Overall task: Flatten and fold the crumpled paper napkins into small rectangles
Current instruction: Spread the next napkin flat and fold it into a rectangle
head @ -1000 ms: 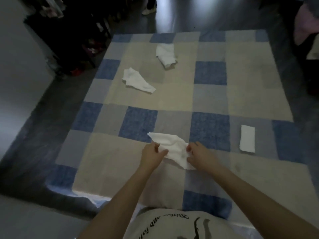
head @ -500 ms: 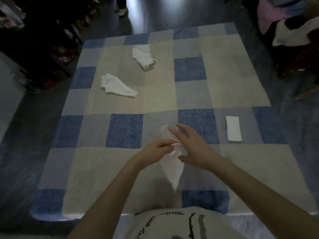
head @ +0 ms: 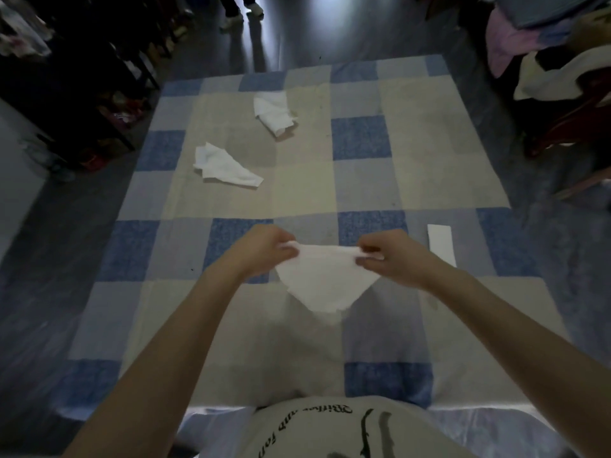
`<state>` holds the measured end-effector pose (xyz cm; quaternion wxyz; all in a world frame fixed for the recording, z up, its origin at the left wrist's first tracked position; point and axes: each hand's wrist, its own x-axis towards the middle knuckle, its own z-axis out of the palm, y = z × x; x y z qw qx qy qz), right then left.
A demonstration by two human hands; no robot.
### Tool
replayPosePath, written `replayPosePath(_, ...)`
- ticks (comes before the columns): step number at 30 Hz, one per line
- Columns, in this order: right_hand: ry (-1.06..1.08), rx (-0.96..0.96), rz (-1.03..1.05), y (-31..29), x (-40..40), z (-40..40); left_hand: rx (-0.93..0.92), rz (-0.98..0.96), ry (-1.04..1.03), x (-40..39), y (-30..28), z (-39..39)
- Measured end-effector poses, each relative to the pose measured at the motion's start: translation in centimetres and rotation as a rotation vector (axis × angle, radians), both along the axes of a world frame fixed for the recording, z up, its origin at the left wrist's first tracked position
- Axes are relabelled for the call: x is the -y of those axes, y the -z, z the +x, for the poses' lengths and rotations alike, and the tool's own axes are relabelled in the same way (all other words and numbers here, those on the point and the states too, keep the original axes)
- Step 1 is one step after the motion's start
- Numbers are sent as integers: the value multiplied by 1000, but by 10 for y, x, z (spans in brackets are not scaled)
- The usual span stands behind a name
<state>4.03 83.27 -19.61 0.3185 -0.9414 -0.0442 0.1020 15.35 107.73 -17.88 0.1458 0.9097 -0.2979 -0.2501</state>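
1. We find the napkin in hand (head: 325,280) held up above the near middle of the checked cloth (head: 429,153), stretched between both hands along its top edge and hanging to a blunt point below. It appears clear of the cloth, though we cannot confirm the gap.
2. The left hand (head: 264,251) pinches the upper left corner, fingers curled on the paper. The right hand (head: 390,256) pinches the upper right corner likewise.
3. We judge the step in hand to be the opening and flattening stage: the sheet is pulled taut but not yet laid down or creased.
4. The next move, in our judgement, calls for lowering the sheet flat on the cloth, smoothing it, then bringing edge to edge squarely. The paper is thin and will likely tear if pulled harder.
5. One folded rectangle (head: 441,244) lies on the cloth just right of the right hand, which suggests one napkin finished.
6. Two crumpled napkins await: one (head: 224,166) at far left, another (head: 274,114) further off near the centre.
7. Dark furniture (head: 76,90) stands left of the cloth; the light is poor.
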Motion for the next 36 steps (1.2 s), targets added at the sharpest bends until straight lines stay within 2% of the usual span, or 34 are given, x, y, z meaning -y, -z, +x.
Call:
replayPosePath(2,124,132,43,-2,6,2,291,-101,-41,1,-1,3)
replayPosePath(4,263,330,106,-4,8,0,564,-305,-109,1,-8,-2)
replayPosePath(7,313,524,219,-2,6,-14,762,-501,-62,-10,-4,-15)
replayPosePath(9,221,522,213,13,3,-30,738,-509,-6,-22,15,-29)
replayPosePath(12,178,432,174,48,-8,-61,630,-408,43,-43,55,-59)
replayPosePath(17,98,169,26,100,-22,-105,427,-217,183,-69,109,-103)
replayPosePath(21,48,132,-65,119,-19,-127,280,-150,323,-78,122,-129)
replayPosePath(24,-1,130,-85,113,-17,-136,222,-133,316,-82,120,-142)
replayPosePath(26,-9,110,-96,109,-16,-136,177,-159,289,-83,120,-145)
replayPosePath(28,70,95,-92,110,-14,-133,174,-220,202,-78,122,-140)
replayPosePath(32,269,62,-81,109,-12,-102,198,-327,-239,-57,126,-106)
replayPosePath(34,284,4,-120,104,-12,-77,183,-256,-360,-45,127,-83)
replayPosePath(36,286,-82,-172,101,-11,-56,148,-139,-382,-37,128,-63)
